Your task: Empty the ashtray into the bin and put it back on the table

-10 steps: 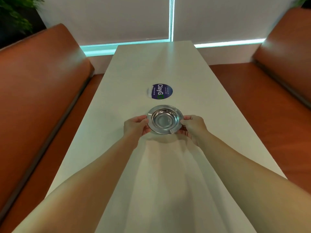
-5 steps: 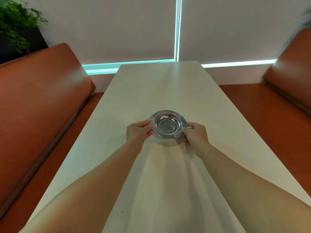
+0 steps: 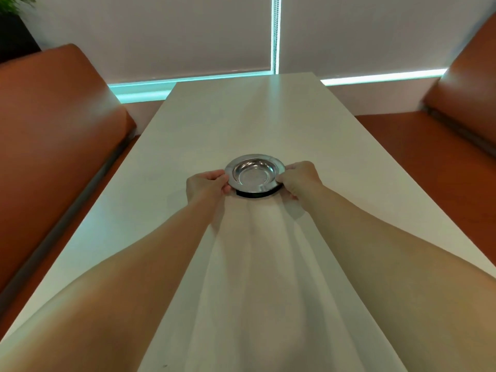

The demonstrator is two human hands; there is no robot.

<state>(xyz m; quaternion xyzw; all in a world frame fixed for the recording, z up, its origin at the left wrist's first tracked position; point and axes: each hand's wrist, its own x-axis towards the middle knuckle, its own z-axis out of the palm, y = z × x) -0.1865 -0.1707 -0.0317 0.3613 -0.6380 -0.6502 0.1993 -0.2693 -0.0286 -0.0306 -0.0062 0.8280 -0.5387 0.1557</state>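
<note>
Left hand (image 3: 208, 185) and right hand (image 3: 300, 178): both arms extended forward, fingers pinching opposite edges of the rim. Ashtray (image 3: 254, 173): round steel dish, bowl facing up, level, no long axis; sits mid-table over a dark disc (image 3: 252, 195). Table (image 3: 241, 116): long, pale. Orange benches (image 3: 53, 124) flank it; window blinds (image 3: 161, 33) behind.

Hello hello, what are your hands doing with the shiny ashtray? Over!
Left hand and right hand pinching ashtray rim, opposite sides. Bowl looks empty, over dark patch on table. Nothing in the way. Bin not in view.
</note>
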